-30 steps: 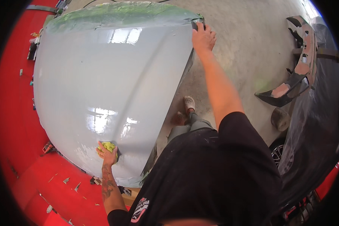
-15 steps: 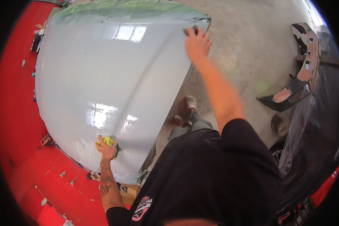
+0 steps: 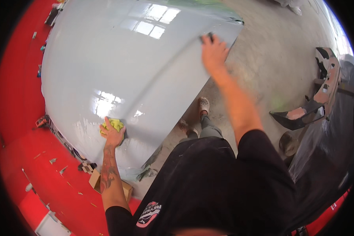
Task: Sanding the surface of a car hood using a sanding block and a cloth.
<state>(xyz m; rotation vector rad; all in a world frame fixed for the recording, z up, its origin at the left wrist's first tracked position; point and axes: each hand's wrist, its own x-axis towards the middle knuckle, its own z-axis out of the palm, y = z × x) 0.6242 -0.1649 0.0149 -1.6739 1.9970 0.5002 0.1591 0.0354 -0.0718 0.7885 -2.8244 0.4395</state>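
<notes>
A large, smooth grey car panel point(image 3: 86, 59), wet and shiny, spreads out before me. On its near left part my left hand point(image 3: 114, 138) is closed round a crumpled yellow cloth point(image 3: 117, 124), pressed against the surface. My right hand point(image 3: 215, 57) reaches to the far right side of the panel, slightly blurred. Its fingers grip a small dark sanding block point(image 3: 207, 38), mostly covered by the hand and lying on the panel.
Greenish masking film point(image 3: 220, 8) covers the far edge. To the right a dark bumper point(image 3: 322, 96) with pinkish patches rests on a stand. An open cardboard box point(image 3: 126, 189) sits near my left forearm. A red surface point(image 3: 15, 118) lines the left.
My view has shifted, so the panel sits differently in the picture. Both hands stay on the panel, still with the cloth and the block; the right one is slightly nearer my body.
</notes>
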